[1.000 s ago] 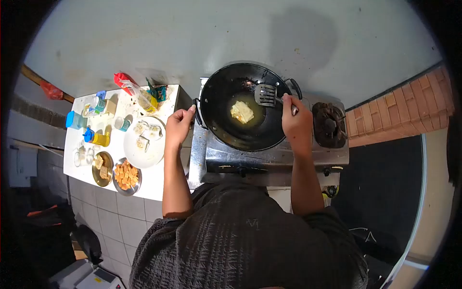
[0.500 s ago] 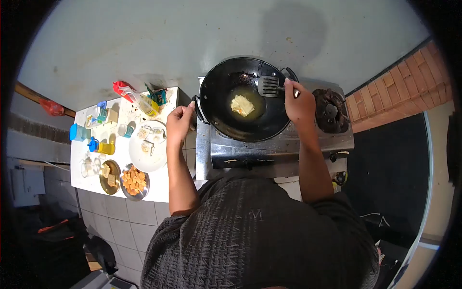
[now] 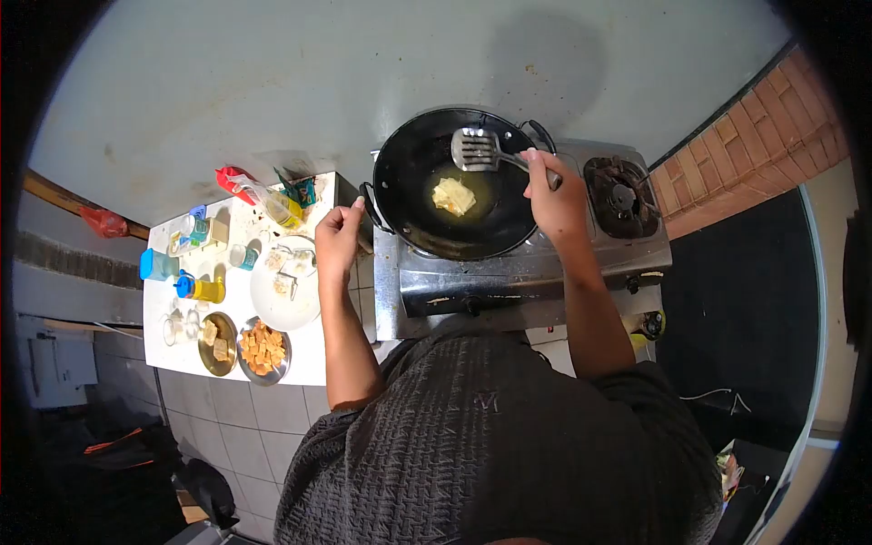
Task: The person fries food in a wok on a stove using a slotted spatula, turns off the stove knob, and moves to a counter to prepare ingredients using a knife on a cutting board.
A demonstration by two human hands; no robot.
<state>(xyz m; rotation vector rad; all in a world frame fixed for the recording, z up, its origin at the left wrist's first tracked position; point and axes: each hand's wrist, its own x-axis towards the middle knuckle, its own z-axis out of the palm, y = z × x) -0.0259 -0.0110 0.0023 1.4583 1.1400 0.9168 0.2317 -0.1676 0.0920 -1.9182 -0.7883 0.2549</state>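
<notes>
A black wok [image 3: 418,227] sits on the left burner of a steel gas stove [image 3: 509,295]. In a shallow pool of oil at its middle lies a pale, folded piece of food [image 3: 452,197] with a hint of orange filling. My right hand [image 3: 556,198] is closed round the handle of a slotted spatula [image 3: 475,150]. The spatula's head is over the far part of the wok, apart from the food. My left hand [image 3: 338,238] is closed at the wok's left loop handle [image 3: 371,202], pinching it.
On a white table [image 3: 313,359] at left are a white plate [image 3: 291,309] with wrapped pieces, a steel bowl of orange-brown chunks [image 3: 262,348], a brass-coloured bowl [image 3: 218,359], a yellow bottle with blue lid [image 3: 204,289] and an oil pouch [image 3: 283,211]. A second burner [image 3: 622,198] is at right.
The spatula has moved left and slightly up over the wok, its head turned so the slots catch more light. My left hand keeps to the handle. The view has shifted slightly.
</notes>
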